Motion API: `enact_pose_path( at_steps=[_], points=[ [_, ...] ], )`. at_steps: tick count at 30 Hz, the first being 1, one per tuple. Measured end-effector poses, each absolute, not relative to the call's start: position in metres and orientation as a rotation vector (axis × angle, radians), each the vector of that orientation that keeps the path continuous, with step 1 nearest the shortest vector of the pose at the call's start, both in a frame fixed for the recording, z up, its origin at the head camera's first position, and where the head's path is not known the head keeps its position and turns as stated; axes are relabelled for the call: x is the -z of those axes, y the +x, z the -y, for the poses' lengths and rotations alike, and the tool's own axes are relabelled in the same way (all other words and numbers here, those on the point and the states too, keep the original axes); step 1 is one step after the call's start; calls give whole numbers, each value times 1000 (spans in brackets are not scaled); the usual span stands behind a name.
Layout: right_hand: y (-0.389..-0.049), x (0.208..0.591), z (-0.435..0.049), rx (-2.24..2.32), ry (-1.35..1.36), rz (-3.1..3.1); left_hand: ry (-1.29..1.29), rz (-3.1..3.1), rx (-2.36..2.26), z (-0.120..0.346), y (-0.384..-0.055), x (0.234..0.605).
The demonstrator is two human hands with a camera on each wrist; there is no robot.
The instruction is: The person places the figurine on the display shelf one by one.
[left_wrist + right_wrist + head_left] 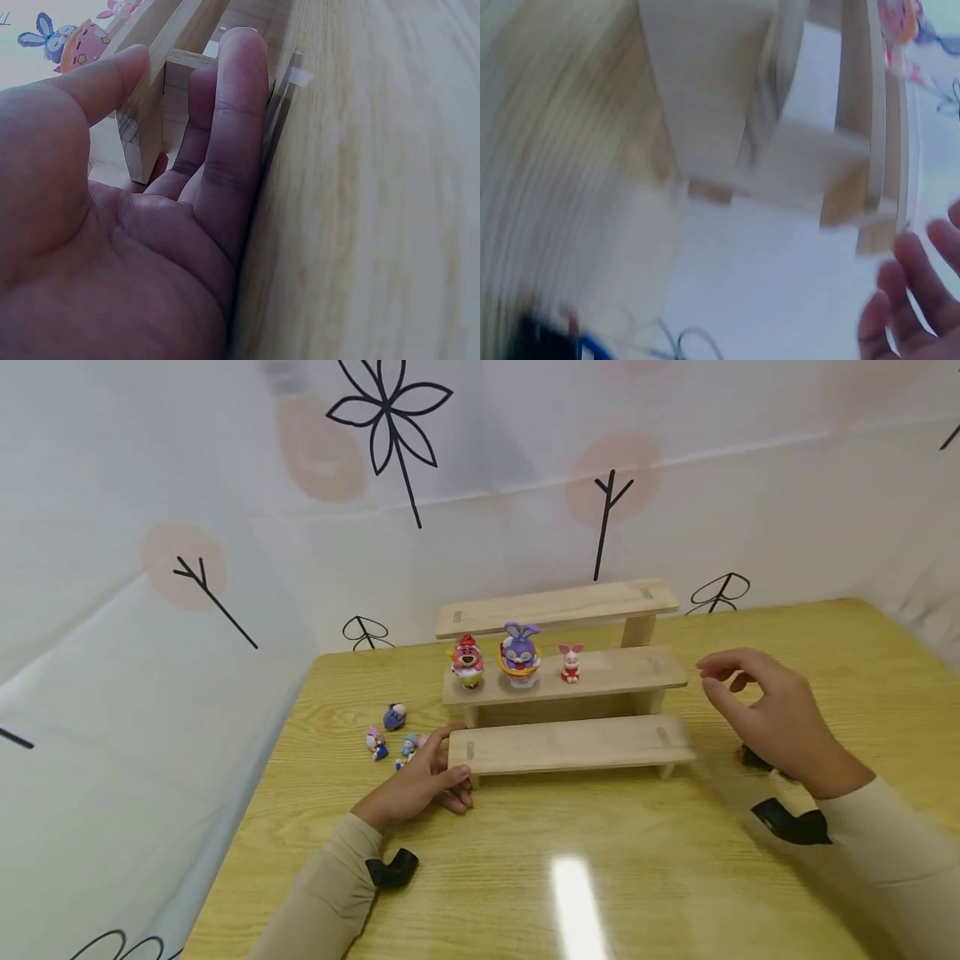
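A three-tier wooden display stand (570, 745) stands on the table. My left hand (420, 785) grips the left end of its lowest board, and in the left wrist view the thumb (120, 75) lies against the board with fingers beneath. My right hand (780, 714) hovers right of the stand, apart from it, fingers loosely bent and holding nothing. Along the middle board stand a pink bear figurine (468, 662), a purple rabbit figurine (520, 656) in an orange-rimmed cup and a small pink pig figurine (571, 665). The right wrist view is blurred.
Several small figurines lie left of the stand, including a dark blue one (393, 717) and a pink-and-blue one (377, 743). A dark object (753, 758) is partly hidden under my right hand. Behind the wooden table (600, 843) hangs a patterned white cloth (510, 468).
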State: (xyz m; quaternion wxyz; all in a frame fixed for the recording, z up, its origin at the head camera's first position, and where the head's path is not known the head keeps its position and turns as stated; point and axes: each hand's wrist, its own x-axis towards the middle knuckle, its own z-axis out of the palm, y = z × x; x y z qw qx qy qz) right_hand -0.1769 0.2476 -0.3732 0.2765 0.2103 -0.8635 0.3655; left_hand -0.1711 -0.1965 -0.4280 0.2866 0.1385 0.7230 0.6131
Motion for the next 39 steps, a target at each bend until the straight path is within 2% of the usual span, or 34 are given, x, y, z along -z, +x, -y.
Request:
enact_pose_path(
  at_steps=[10, 16, 31, 39],
  points=[
    [-192, 382, -307, -983, 432, 2780, 381, -1934, -1631, 199, -171, 431],
    [-198, 390, -332, -944, 474, 2901, 382, -1937, -1644, 198, -171, 428],
    [-201, 405, -353, -853, 597, 3272, 368, -1930, -1636, 197, -169, 428],
    [-200, 408, -354, -1019, 637, 3301, 383, -1938, -1632, 197, -171, 429]
  ],
)
